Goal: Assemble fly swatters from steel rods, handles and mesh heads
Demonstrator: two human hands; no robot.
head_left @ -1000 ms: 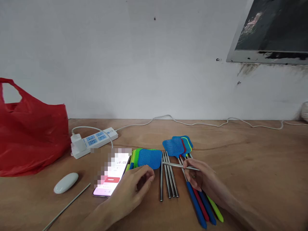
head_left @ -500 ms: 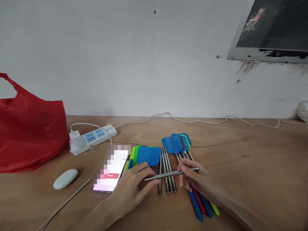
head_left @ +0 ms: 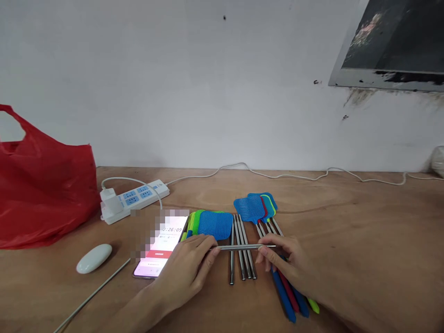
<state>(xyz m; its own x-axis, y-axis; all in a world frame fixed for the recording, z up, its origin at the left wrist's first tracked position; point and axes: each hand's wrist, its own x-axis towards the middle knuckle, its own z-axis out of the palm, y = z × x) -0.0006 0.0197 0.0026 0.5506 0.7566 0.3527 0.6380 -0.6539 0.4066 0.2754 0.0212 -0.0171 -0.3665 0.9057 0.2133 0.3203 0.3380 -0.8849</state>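
A slim metal rod [head_left: 237,247] lies level between my hands. My left hand [head_left: 189,263] pinches its left end between thumb and fingers, while my right hand [head_left: 282,256] grips it near the right end. Beneath the rod, several similar metal rods [head_left: 244,263] lie side by side on the table. Left of them is a pile of blue and green mesh fly swatter heads [head_left: 215,224], partly covered by my left hand. Under my right hand lie assembled fly swatters [head_left: 249,209] with blue, red and yellow-green handles; the hand hides their middle.
A lit phone [head_left: 157,249] lies beside my left forearm. Further left are a white oval object [head_left: 94,258], a power strip [head_left: 135,201] with a plugged-in charger, and a red plastic bag [head_left: 45,185]. A white cable [head_left: 274,176] runs along the wall.
The rod has turned from slanting to nearly level. My left hand has closed on its left end, where before its fingers were apart around it. My right hand still holds the rod.
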